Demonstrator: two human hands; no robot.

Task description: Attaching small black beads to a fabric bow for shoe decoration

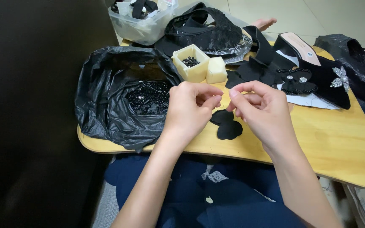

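Observation:
My left hand (191, 107) and my right hand (260, 109) are held close together over a small wooden lap table (330, 143), fingertips nearly touching. Both have fingers curled and pinched; whatever sits between them is too small to see. Just below them lies a black flower-shaped fabric piece (227, 125) on the wood. To the left of my left hand, a black plastic bag (106, 101) lies spread wide with a heap of black beads (148, 97) inside.
A cream box (191, 63) of black beads and its lid (216, 69) stand behind my hands. Black fabric cutouts (254, 71), a beaded bow and a black shoe upper with a silver crystal ornament (341, 78) lie at right. A clear tub (142, 21) stands at the back.

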